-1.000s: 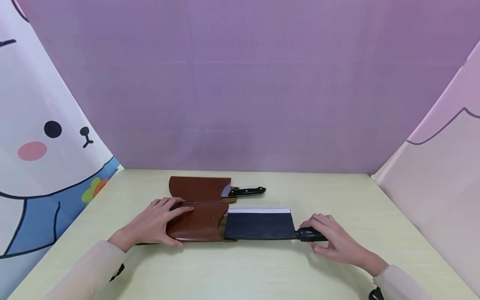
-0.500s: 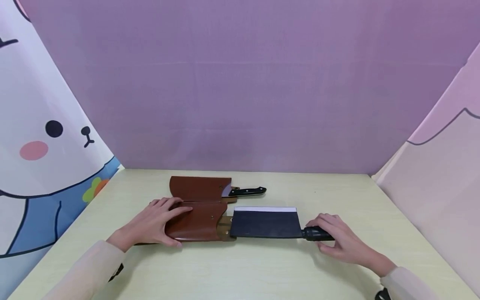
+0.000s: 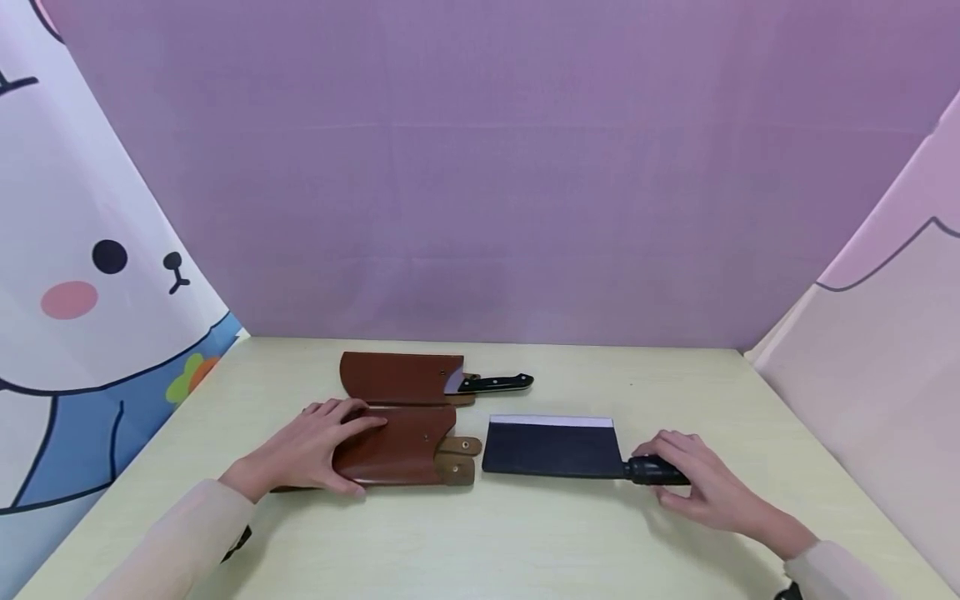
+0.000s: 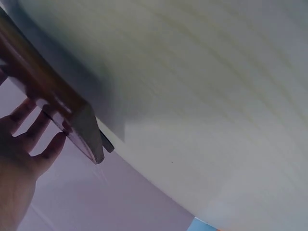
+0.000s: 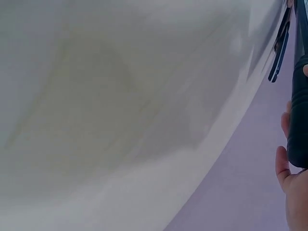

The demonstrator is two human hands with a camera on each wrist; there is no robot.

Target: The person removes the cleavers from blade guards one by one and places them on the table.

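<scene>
A: Where's the cleaver (image 3: 552, 450)?
B: Just right of the near sheath (image 3: 393, 450), fully out, its bright edge (image 3: 551, 422) facing away from the person.
A: How firmly is it held?
B: The right grip (image 3: 697, 482) is closed round the end of the handle (image 3: 652, 472), so a heavy blade might twist or dip.
A: And the sheath?
B: The left grip (image 3: 311, 447) is spread across it, fingers extended, pressing rather than clutching. Light pressure could let it skid on the surface (image 3: 540, 542).
A: Anything else?
B: Two straps (image 3: 457, 472) jut towards the blade and could snag it. Beyond, a black-handled knife (image 3: 497, 383) sits in the far sheath (image 3: 397, 377); a careless swing might knock it.
</scene>
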